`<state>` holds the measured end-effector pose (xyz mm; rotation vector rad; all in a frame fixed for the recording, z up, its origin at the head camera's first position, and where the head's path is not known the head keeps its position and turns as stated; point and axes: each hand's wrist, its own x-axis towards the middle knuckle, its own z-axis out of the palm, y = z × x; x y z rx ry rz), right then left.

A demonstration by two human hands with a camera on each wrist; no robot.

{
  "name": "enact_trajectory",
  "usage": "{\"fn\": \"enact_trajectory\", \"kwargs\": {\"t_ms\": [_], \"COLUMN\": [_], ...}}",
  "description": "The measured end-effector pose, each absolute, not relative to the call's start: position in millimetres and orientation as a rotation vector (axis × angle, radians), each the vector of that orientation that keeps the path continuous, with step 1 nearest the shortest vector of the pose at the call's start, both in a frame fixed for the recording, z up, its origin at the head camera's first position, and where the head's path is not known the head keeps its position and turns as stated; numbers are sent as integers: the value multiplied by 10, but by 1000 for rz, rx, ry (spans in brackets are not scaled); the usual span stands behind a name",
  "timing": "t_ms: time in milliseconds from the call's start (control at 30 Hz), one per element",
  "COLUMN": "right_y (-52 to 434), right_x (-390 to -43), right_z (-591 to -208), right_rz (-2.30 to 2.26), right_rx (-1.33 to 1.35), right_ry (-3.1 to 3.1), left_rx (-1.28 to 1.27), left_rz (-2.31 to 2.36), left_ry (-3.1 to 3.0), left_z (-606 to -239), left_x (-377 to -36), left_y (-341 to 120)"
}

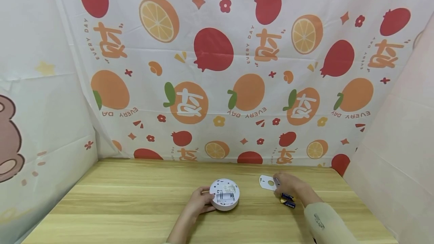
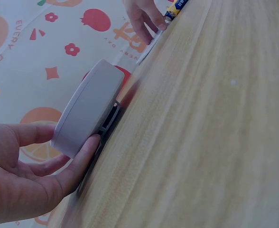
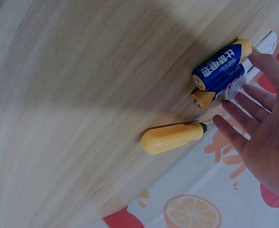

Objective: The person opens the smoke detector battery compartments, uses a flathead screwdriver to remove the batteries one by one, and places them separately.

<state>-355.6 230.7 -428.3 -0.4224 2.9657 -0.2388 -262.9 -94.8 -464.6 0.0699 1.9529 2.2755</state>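
Two batteries (image 3: pixel 222 66) just beside right hand's (image 3: pixel 267 128) outstretched fingers (image 3: pixel 239 137).

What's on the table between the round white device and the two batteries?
Bare wood in the head view: nothing lies between the round white device and the batteries. The white cover plate sits further back, under the right hand.

You get bright, even, soft light in all three views, with no glare. In the head view the backdrop lines bow toward the edges. In the left wrist view the desk (image 2: pixel 215 142) is blurred close to the lens. In the right wrist view a broad soft shadow crosses the desk.
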Motion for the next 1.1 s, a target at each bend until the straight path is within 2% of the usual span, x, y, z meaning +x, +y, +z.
{"fn": "enact_trajectory", "kwargs": {"t_ms": [267,667,1100], "right_y": [2272,2329,2335], "right_x": [-3542,-3594,-3586], "right_z": [-4273,-4368,-4393], "right_rz": [-218,-134,-238], "right_rx": [-438,-612,-649], "right_ry": [2961,3036,3058], "left_rx": [64,62,84], "left_rz": [2270,2277,2285], "left_ry": [1951,1946,1941], "left_z": [-4651,-4645,-4655], "left_x": [-2632,-2626,-2617], "left_y": [-953,-944,-938]}}
